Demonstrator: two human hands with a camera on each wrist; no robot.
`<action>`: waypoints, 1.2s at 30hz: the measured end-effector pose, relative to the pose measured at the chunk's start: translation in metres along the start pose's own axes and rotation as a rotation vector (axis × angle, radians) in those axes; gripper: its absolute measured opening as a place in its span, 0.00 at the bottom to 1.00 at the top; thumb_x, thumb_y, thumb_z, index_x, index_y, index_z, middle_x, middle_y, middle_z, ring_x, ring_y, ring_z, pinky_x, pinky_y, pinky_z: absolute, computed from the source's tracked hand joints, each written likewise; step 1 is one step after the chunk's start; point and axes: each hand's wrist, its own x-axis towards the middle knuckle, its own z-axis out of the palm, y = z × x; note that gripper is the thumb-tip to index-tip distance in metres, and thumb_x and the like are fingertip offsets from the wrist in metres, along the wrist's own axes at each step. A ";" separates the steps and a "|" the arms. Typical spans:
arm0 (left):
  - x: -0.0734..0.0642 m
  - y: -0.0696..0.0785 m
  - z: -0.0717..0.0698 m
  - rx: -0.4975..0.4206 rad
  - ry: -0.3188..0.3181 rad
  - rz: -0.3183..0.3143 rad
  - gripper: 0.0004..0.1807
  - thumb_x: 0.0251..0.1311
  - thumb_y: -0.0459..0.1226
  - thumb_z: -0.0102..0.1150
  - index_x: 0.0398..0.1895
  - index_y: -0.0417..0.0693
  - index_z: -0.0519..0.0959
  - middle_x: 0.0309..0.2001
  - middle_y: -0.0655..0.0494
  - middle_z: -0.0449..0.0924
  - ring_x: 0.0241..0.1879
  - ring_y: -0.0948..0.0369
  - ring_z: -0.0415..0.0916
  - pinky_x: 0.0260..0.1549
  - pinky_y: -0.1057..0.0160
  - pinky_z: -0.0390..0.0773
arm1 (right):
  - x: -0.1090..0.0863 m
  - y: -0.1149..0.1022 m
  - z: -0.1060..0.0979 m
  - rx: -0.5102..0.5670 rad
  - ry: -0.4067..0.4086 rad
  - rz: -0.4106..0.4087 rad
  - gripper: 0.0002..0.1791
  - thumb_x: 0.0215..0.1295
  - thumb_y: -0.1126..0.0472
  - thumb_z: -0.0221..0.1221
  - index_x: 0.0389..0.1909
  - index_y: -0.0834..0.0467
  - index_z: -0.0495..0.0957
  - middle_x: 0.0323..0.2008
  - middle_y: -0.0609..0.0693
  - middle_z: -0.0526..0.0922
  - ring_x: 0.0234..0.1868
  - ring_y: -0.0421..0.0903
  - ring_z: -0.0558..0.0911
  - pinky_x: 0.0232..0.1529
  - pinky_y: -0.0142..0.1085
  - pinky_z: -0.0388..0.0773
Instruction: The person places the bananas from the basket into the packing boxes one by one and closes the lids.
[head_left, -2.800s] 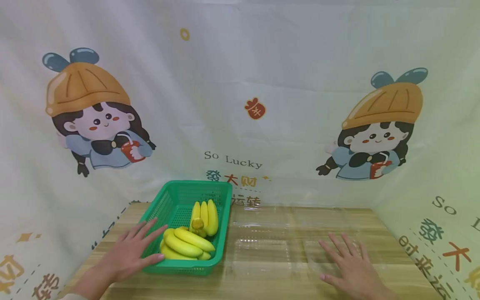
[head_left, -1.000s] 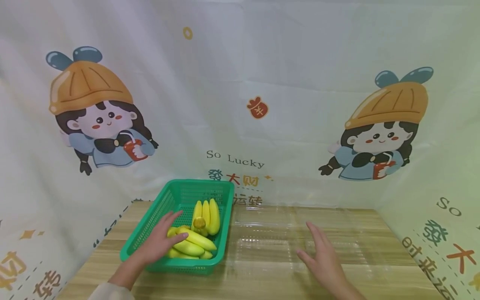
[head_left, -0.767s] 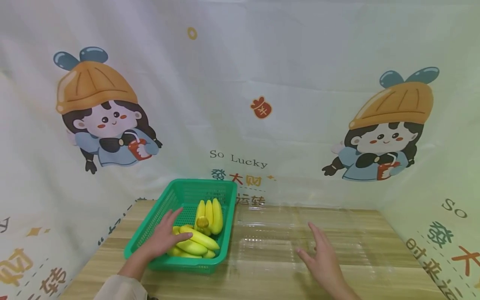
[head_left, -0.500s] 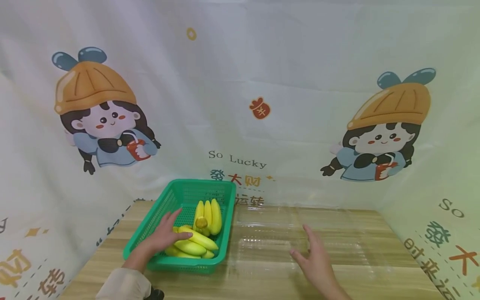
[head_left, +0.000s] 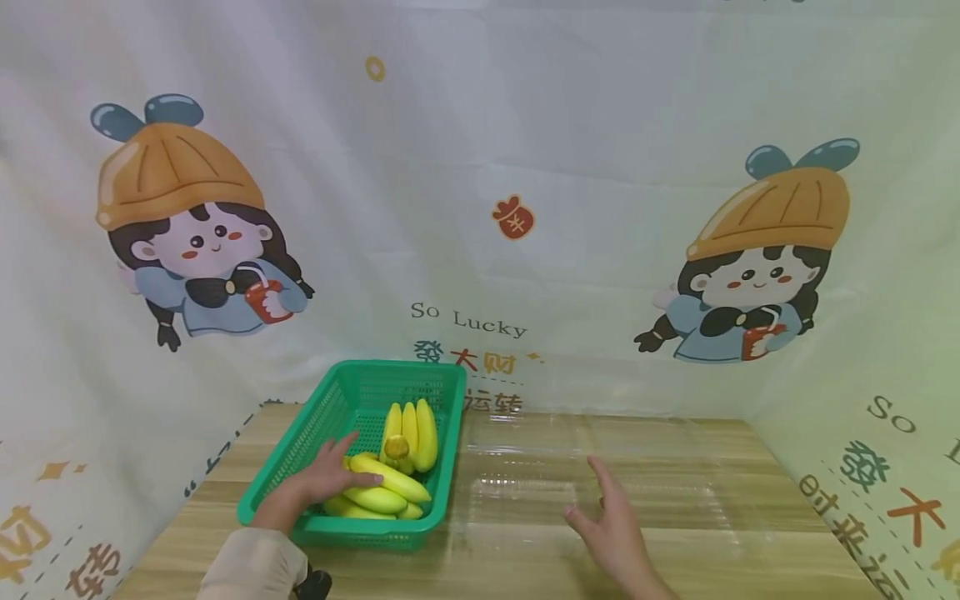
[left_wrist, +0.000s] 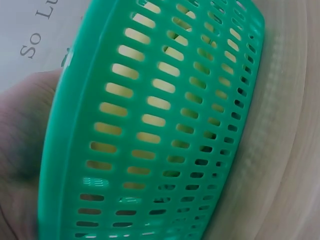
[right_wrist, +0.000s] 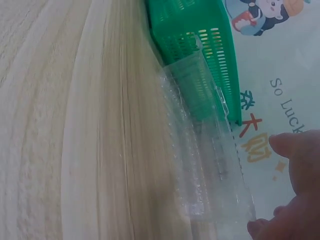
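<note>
In the head view, a green perforated basket (head_left: 456, 450) stands at the left of the table with two bunches of yellow bananas inside. My left hand (head_left: 318, 482) reaches over its left side to the nearer bananas (head_left: 405, 485); the thumb lies across them and the fingers spread behind. Whether the fingers touch the fruit is partly hidden, also by the basket wall (left_wrist: 150, 120) in the left wrist view. The farther bananas (head_left: 426, 437) lean at the back right. Above a clear plastic box (right_wrist: 192, 150), my right hand (head_left: 615, 533) hovers with thumb and fingers apart, holding nothing.
The transparent box lies open on the wooden table (head_left: 517, 575), right of the basket, its edges hard to see. A printed cloth (head_left: 585, 275) hangs behind the table and along both sides.
My left hand has gone from the basket's left edge to over the nearer bananas, and lately sunk lower. My right hand has turned sideways and moved left. Bananas and box stay put.
</note>
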 end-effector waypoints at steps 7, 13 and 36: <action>0.001 0.000 0.000 -0.005 -0.041 -0.037 0.52 0.58 0.56 0.61 0.72 0.29 0.50 0.69 0.19 0.39 0.68 0.26 0.36 0.59 0.26 0.45 | -0.003 -0.003 0.008 -0.003 -0.025 0.081 0.41 0.56 0.65 0.68 0.69 0.68 0.59 0.67 0.70 0.62 0.66 0.71 0.60 0.63 0.64 0.56; 0.003 0.000 0.001 -0.010 -0.055 -0.024 0.49 0.61 0.56 0.58 0.71 0.28 0.53 0.69 0.20 0.45 0.67 0.27 0.41 0.59 0.27 0.48 | -0.005 0.000 0.012 0.015 -0.036 0.116 0.42 0.55 0.66 0.68 0.69 0.68 0.59 0.68 0.72 0.59 0.68 0.71 0.57 0.64 0.64 0.54; 0.004 -0.015 0.001 -0.136 0.018 0.059 0.40 0.57 0.50 0.66 0.68 0.38 0.66 0.67 0.29 0.59 0.65 0.30 0.54 0.58 0.29 0.56 | -0.016 0.015 0.017 0.013 -0.073 0.265 0.45 0.56 0.58 0.68 0.70 0.69 0.56 0.67 0.72 0.61 0.65 0.72 0.61 0.61 0.65 0.58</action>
